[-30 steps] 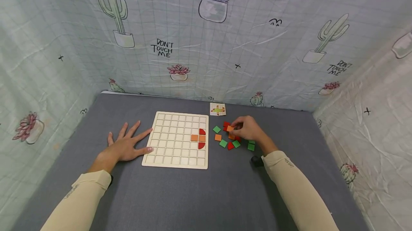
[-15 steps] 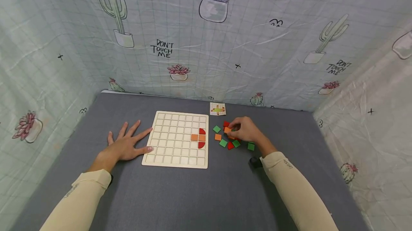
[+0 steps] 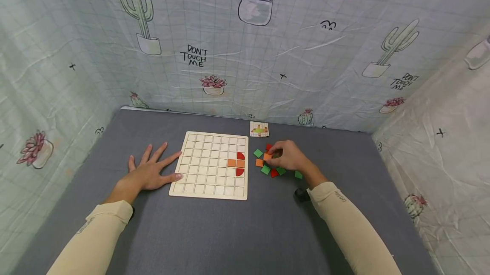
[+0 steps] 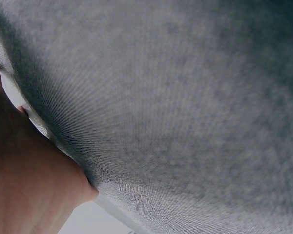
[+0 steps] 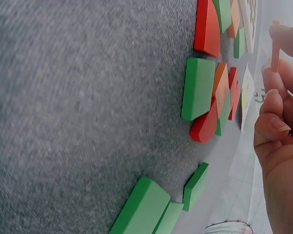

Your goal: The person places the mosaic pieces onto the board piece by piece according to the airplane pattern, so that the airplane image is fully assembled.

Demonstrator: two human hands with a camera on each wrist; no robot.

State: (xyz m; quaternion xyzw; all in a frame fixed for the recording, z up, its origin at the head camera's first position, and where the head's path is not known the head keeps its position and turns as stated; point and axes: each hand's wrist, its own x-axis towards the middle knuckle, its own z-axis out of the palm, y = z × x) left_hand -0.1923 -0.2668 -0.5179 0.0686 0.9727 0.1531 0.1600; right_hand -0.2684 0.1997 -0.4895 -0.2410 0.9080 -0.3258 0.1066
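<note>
Between thumb and fingertips, my right hand [image 3: 287, 156] pinches an orange square tile [image 3: 267, 157]. In the right wrist view this tile [image 5: 275, 46] is seen edge-on, raised off the table. Loose red, green and orange tiles lie around and below that hand, some hidden behind it in the head view. My left hand [image 3: 149, 175] lies with fingers spread, thumb and index fingertips at the left edge of a pale wooden grid board [image 3: 203, 166]. Near the board's right side sit two orange squares [image 3: 231, 163] in a row, with a red rounded piece [image 3: 240, 156] above and another [image 3: 240, 172] below.
A small pattern card [image 3: 259, 129] lies behind the loose tiles, near the back edge of the grey table [image 3: 214, 236]. Green tiles [image 5: 141, 209] lie apart from the main cluster. A cloth printed with cacti [image 3: 245, 62] hangs around the table.
My right hand has moved slightly left towards the board, carrying the orange tile away from over the loose pieces. The left hand and the board keep their places.
</note>
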